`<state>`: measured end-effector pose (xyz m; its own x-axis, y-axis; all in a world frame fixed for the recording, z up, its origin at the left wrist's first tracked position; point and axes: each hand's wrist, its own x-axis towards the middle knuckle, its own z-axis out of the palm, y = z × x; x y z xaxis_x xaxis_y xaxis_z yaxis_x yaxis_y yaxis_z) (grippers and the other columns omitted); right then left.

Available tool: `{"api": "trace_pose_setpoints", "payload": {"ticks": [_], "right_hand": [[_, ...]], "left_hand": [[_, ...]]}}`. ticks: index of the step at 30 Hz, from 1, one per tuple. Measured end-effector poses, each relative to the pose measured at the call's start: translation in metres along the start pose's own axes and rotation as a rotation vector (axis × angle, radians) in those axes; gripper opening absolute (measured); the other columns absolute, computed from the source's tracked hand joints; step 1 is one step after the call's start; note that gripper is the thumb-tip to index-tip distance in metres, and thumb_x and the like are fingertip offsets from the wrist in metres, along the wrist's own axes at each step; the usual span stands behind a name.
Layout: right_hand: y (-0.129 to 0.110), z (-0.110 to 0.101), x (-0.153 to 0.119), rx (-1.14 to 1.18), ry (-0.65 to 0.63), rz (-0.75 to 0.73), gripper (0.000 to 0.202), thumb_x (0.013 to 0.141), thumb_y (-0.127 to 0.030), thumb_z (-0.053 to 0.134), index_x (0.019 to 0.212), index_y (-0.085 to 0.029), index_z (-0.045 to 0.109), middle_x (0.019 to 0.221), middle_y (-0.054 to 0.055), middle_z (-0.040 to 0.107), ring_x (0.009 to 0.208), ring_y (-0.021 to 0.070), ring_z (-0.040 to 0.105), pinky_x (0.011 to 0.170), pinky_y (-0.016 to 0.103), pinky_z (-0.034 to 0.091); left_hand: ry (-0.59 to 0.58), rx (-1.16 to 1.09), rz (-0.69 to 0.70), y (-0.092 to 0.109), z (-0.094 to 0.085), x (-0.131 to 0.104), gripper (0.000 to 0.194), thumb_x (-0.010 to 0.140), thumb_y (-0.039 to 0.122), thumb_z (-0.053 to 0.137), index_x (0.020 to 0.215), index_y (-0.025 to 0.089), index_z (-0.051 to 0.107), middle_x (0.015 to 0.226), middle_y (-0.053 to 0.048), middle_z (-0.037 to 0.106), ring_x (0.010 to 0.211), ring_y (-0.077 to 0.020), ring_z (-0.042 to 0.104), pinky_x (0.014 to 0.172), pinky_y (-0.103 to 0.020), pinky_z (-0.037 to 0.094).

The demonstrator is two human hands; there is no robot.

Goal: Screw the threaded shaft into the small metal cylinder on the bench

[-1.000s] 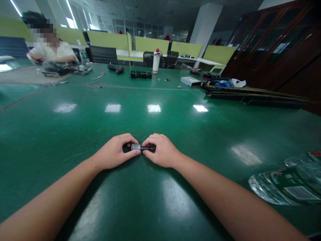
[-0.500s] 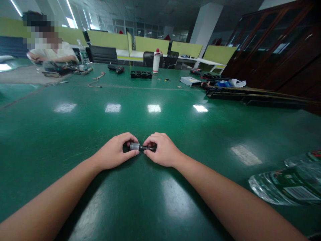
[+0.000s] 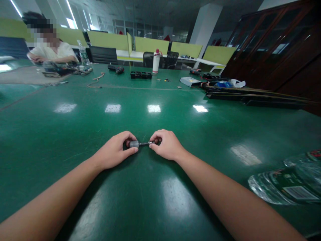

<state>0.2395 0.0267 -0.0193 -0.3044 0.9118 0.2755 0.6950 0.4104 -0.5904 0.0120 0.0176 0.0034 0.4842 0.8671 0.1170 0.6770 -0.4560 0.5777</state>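
My left hand (image 3: 115, 149) pinches a grey metal cylinder (image 3: 134, 144) between thumb and fingers, low over the green table. A thin dark shaft (image 3: 143, 144) sticks out of the cylinder to the right. My right hand (image 3: 167, 144) is closed at the shaft's far end, its thumb and forefinger on a small shiny metal piece (image 3: 151, 142), perhaps a spring. Whether that piece is still around the shaft's tip I cannot tell. The fingers hide part of it.
On the green table (image 3: 200, 134), a large clear plastic bottle (image 3: 283, 185) lies at the right. Farther back are a white bottle (image 3: 156, 62), a black tray-like part (image 3: 141, 75), a power drill (image 3: 116, 69), a cord (image 3: 96, 81) and long dark bars (image 3: 250, 95). A person (image 3: 54, 50) sits at the far left.
My right hand has moved slightly right and up, away from the cylinder. More of the shaft shows bare where coils showed before. My left hand has hardly moved.
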Motion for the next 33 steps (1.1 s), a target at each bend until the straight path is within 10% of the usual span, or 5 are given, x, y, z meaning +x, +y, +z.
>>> {"api": "trace_pose_setpoints", "payload": {"ticks": [33], "right_hand": [[-0.012, 0.008, -0.008, 0.17, -0.105, -0.162, 0.008, 0.08, -0.023, 0.072, 0.087, -0.019, 0.071, 0.076, 0.0, 0.067, 0.07, 0.0119, 0.059, 0.066, 0.024, 0.043]], "left_hand": [[-0.059, -0.071, 0.093, -0.003, -0.001, -0.001, 0.025, 0.081, 0.036, 0.067, 0.097, 0.018, 0.063, 0.087, -0.002, 0.064, 0.08, -0.018, 0.06, 0.074, -0.029, 0.046]]}}
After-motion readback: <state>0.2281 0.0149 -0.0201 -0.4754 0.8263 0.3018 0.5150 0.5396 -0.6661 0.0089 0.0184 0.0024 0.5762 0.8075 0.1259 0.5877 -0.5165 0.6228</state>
